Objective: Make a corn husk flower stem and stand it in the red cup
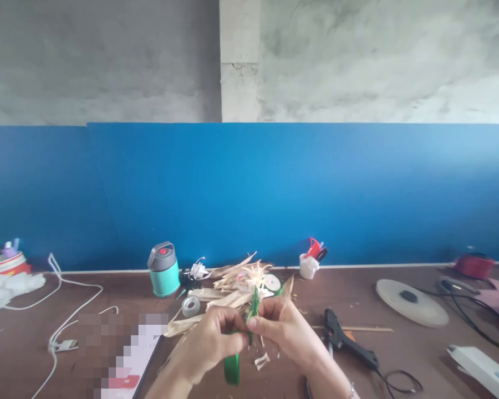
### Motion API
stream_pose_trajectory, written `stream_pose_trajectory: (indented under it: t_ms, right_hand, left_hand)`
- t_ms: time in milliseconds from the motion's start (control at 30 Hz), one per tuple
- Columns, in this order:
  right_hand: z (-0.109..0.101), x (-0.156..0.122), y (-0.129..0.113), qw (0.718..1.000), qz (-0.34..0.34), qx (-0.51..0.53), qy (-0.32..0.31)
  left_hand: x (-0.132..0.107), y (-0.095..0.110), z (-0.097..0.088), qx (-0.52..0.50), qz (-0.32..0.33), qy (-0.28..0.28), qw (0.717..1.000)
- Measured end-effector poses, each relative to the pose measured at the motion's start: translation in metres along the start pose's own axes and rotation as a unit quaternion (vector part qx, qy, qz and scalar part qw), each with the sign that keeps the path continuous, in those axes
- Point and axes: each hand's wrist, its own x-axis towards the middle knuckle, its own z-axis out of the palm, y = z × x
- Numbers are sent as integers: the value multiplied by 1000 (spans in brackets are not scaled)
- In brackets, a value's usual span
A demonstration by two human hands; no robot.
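Note:
My left hand [214,336] and my right hand [279,325] meet over the brown table [399,349], both closed on a thin green stem [253,310] topped with pale dried husk petals [258,275]. A green strip [232,368], perhaps tape, hangs down from below my left hand. Behind the hands lies a pile of dried corn husks [227,288]. A few husk scraps [261,361] lie on the table under the hands.
A black glue gun [341,335] with its cord lies right of my hands. A teal jar [164,270], clear tape roll [191,306], white cup with scissors [310,263], round white disc [411,302], white cables [62,310] and a white box [480,368] stand around. A blue board [274,194] backs the table.

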Motion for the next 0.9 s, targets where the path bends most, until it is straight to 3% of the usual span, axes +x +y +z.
stream_pose_trajectory:
  t_ms: [133, 367, 667, 767, 900]
  right_hand:
    - [0, -4, -2, 996, -8, 65, -57]
    - [1, -8, -6, 990, -8, 103, -91]
    - [6, -12, -15, 986, -34, 109, -124]
    - [5, -10, -13, 992, -28, 78, -97]
    - [4, -7, -8, 999, -13, 11, -30]
  left_hand:
    - [-3, 4, -1, -51, 4, -39, 998]
    - [-7, 10, 2, -139, -2, -78, 987]
    - [-8, 10, 4, -170, 4, -86, 982]
    - [-8, 6, 2, -118, 8, -61, 991]
    - [-10, 8, 2, 20, 14, 15, 1000]
